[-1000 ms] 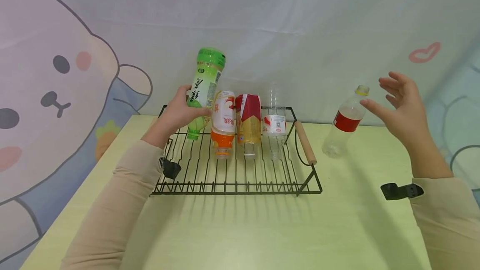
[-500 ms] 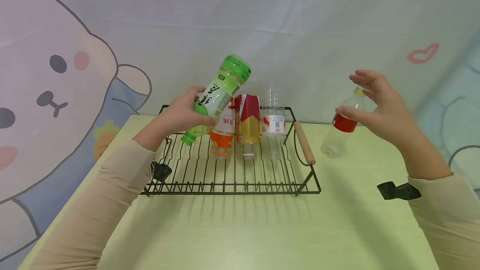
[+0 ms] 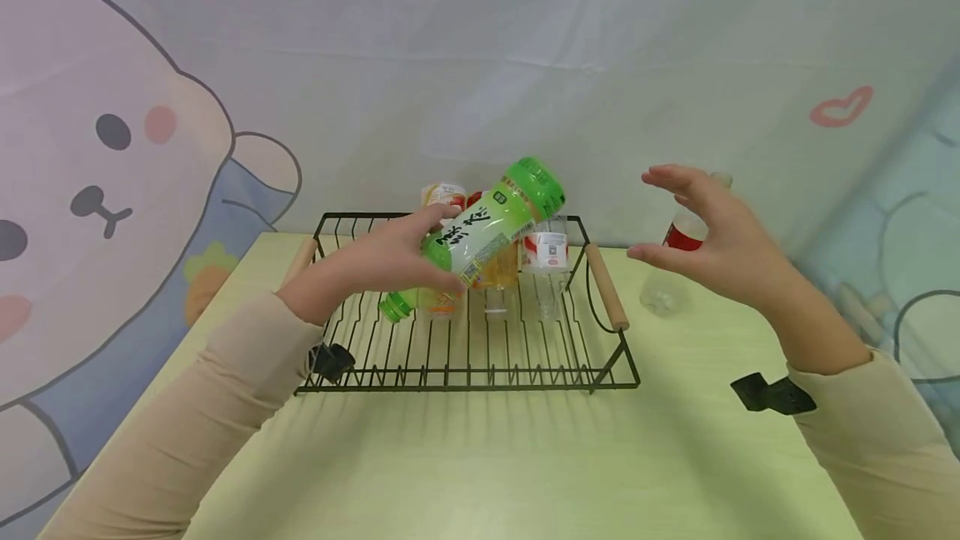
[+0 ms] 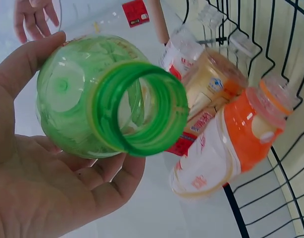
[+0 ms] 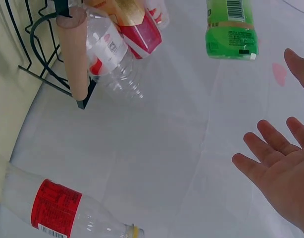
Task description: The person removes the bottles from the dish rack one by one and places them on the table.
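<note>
My left hand grips an uncapped green bottle above the wire rack. The bottle slants, its open mouth at the lower left and its base toward the upper right. In the left wrist view, thumb and fingers curl round its green body. To the right, my right hand hovers with fingers spread and nothing in it. Behind that hand, partly hidden, a clear bottle with a red label stands on the table.
Neck-down in the rack lean a white-and-orange bottle, a gold-and-red bottle and a clear bottle with a white label. A wooden handle edges the rack's right side. A patterned cloth hangs behind the table.
The green bottle in my left hand has tilted over from near upright, its base swinging right and down. My right hand has moved left, passing in front of the red-labelled bottle.
</note>
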The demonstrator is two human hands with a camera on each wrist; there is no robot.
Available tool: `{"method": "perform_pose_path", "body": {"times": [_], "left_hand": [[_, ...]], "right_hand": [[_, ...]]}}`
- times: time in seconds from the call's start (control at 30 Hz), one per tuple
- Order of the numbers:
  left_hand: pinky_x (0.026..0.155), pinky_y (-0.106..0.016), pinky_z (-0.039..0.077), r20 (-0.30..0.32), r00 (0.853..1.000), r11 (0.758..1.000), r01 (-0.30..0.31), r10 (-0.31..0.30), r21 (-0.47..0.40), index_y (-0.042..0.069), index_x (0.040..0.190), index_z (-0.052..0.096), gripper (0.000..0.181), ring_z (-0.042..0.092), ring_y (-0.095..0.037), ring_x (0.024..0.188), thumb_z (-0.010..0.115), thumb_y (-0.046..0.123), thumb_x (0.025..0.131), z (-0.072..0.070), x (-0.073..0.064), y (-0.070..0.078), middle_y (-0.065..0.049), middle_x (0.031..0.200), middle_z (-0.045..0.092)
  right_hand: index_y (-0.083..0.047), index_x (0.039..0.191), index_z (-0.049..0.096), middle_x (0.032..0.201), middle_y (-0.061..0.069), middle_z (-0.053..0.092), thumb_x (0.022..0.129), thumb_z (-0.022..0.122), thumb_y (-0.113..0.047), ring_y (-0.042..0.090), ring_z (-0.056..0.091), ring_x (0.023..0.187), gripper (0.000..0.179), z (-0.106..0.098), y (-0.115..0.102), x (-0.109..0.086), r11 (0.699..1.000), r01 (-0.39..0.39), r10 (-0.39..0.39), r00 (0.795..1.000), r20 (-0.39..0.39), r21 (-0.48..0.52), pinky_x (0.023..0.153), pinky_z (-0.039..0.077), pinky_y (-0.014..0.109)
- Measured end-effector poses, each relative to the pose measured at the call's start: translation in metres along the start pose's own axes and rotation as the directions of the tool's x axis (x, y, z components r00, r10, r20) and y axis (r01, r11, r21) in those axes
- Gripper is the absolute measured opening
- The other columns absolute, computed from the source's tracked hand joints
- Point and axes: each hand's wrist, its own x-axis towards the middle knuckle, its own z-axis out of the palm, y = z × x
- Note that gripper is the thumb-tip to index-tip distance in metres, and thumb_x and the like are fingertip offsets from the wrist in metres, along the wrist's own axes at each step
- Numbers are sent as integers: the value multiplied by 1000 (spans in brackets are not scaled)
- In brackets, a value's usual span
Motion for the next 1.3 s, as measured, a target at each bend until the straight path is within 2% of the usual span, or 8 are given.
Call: {"method": "perform_pose_path", "body": {"times": [0.23,0.33,0.47,0.63,0.77,0.93,1.1,1.3], "left_hand": [[74,-33,55,68,997,1000,-22,22,8,22,147,31,85,56,-25,101,79,24,77,10,-3,12,-8,135,46],[69,-31,55,92,995,999,-34,34,8,23,144,34,82,58,-24,97,80,23,76,13,-5,15,-7,128,50],[68,-32,56,115,992,998,-55,53,15,25,144,36,82,59,-24,96,80,22,75,16,-6,18,-6,124,52],[69,-31,56,165,984,997,-70,66,16,26,148,32,88,59,-23,97,81,25,75,22,-5,23,-4,130,49],[71,-29,56,215,973,995,-92,84,31,22,145,35,83,58,-22,98,80,24,76,27,-4,26,-5,128,50],[73,-29,54,259,962,991,-109,84,82,24,143,36,80,56,-22,99,80,26,76,30,-4,29,-4,124,52],[77,-29,53,305,946,987,-141,111,78,24,144,37,81,55,-21,101,80,26,75,30,-5,30,-4,125,52],[78,-29,53,371,919,985,-165,136,49,24,144,38,81,54,-20,103,80,21,75,33,-3,28,-1,123,51]], "right_hand": [[-13,142,43,140,4,48,79,80,-15,30,43,131,74,13,-9,-1,994,109,-108,994,33,-24,107,37,39],[-13,142,42,140,6,48,79,80,-15,36,43,129,74,16,-14,-2,991,134,-133,990,55,-23,104,38,44],[-14,142,43,141,2,48,80,80,-18,34,41,131,72,20,-22,-3,992,129,-127,989,72,-17,95,40,57],[-12,139,46,138,1,51,77,82,-18,25,43,131,71,26,-29,-6,987,158,-157,984,85,-13,99,39,57],[-11,138,46,137,2,51,76,83,-16,21,44,129,73,30,-33,-9,981,195,-194,972,129,6,102,42,44],[-11,139,44,135,2,50,77,82,-17,18,48,119,73,35,-38,-12,977,211,-212,958,192,28,88,51,25],[-11,139,43,131,2,50,77,82,-17,18,49,110,74,39,-40,-15,975,213,-222,945,240,62,77,55,28],[-14,136,46,122,0,54,75,83,-17,16,52,96,71,45,-41,-17,970,241,-239,929,283,28,70,55,27]]}}
